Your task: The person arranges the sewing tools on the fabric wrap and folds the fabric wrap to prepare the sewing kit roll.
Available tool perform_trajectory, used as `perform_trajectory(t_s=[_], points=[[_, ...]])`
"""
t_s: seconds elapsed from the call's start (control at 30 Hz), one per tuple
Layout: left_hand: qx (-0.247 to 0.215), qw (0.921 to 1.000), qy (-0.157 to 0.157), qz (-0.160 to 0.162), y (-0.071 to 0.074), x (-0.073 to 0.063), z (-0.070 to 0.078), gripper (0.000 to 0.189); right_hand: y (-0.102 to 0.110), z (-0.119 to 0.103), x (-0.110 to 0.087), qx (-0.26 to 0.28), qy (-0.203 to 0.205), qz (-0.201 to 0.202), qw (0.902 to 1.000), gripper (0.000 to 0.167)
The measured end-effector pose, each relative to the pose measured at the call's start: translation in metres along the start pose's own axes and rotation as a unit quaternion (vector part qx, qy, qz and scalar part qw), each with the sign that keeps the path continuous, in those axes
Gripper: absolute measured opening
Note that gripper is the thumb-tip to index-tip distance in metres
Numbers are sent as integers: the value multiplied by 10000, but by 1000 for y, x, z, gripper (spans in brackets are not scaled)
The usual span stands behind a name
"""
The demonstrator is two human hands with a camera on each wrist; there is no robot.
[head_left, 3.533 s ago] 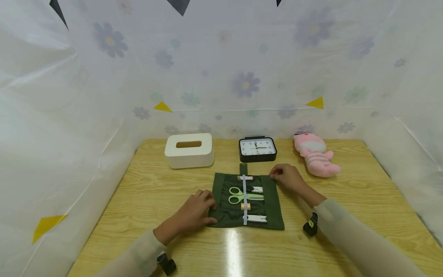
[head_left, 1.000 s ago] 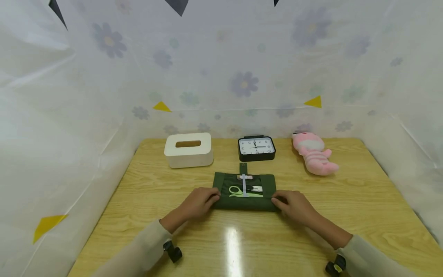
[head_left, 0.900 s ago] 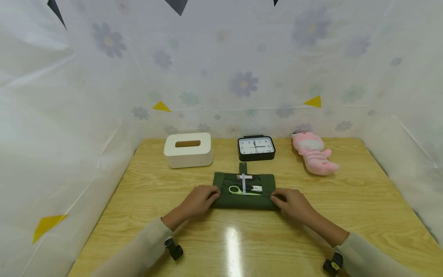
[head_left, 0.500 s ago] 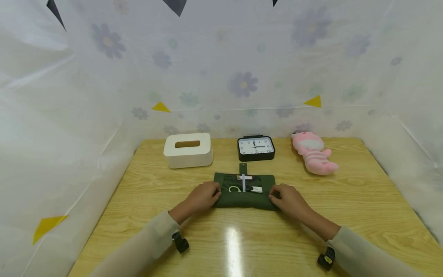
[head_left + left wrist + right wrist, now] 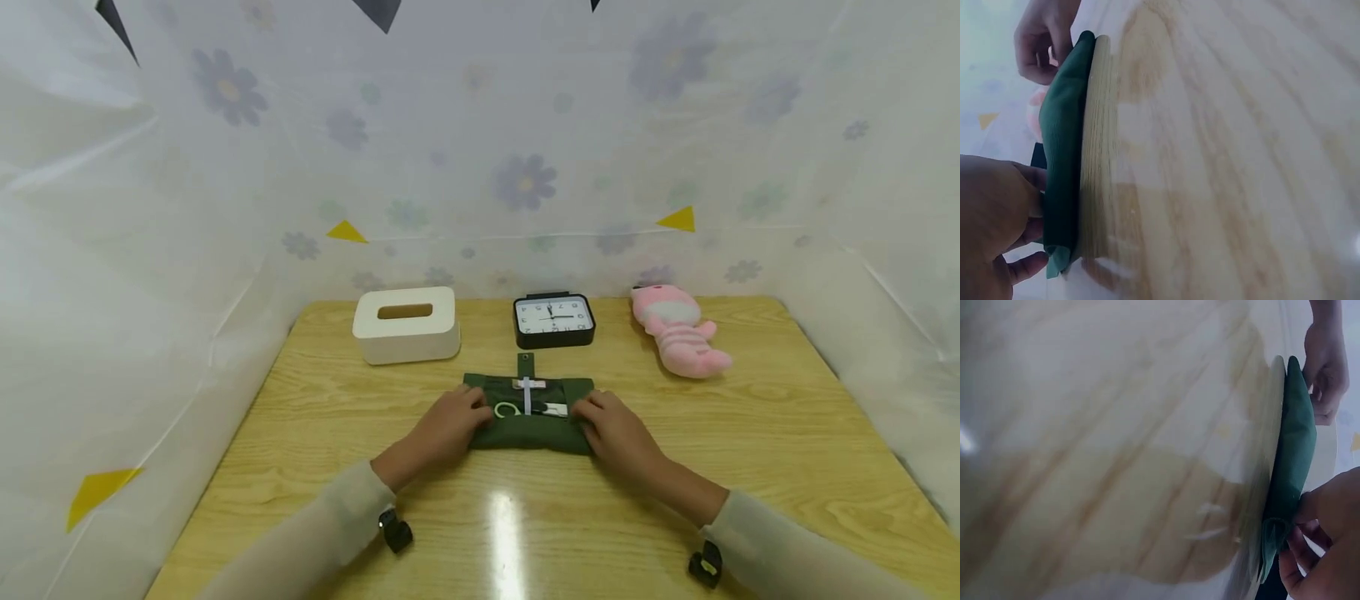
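A dark green cloth sewing kit (image 5: 531, 433) lies on the table with its near part folded over. In its uncovered far part, a lavender elastic band (image 5: 527, 394) crosses it, one light green loop of the scissors (image 5: 507, 409) shows, and a white-and-black tool (image 5: 555, 409) lies beside it. My left hand (image 5: 450, 422) grips the left end of the fold with curled fingers. At the opposite end, my right hand (image 5: 617, 430) holds the fold, thumb and fingers bent at the cloth (image 5: 1291, 450). The fold hides the kit's nearer contents.
Behind the kit stand a cream tissue box (image 5: 408, 337) and a black-framed clock (image 5: 553, 322). A pink plush toy (image 5: 678, 337) lies at the back right. The wooden table (image 5: 450, 533) meets white flowered sheeting (image 5: 450, 167) at the back and sides.
The sewing kit was spread flat; its near edge has been folded away from me over the scissors, thread spool and lower tool. Both hands have moved onto the fold's ends, closer together.
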State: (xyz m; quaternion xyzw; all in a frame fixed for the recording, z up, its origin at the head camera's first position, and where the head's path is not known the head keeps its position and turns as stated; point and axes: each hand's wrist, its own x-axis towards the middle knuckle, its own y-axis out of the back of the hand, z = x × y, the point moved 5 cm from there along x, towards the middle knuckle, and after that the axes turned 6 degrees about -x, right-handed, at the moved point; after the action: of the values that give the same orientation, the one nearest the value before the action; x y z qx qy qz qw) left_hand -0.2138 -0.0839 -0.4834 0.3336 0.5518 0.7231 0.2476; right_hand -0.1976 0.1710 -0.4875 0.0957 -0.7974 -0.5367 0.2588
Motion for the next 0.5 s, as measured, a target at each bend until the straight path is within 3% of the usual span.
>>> perform_trajectory(t_s=[0.1,0.17,0.23,0.37,0.5], points=[[304,9991,54,-291,0,-2,4,17,0,-8,-1,-135,379,-112,9991,21],[362,9979,154,-511,2,-4,6,16,2,-11,-3,-207,478,-235,9984,17],[346,9969,219,-678,3,-7,8,27,4,-12,-6,-263,516,-395,9975,11],[133,9964,225,-808,2,-14,6,46,6,-8,-13,-101,544,-660,9963,32],[-234,9972,145,-692,1,-18,2,40,4,0,-16,80,543,-820,9951,41]])
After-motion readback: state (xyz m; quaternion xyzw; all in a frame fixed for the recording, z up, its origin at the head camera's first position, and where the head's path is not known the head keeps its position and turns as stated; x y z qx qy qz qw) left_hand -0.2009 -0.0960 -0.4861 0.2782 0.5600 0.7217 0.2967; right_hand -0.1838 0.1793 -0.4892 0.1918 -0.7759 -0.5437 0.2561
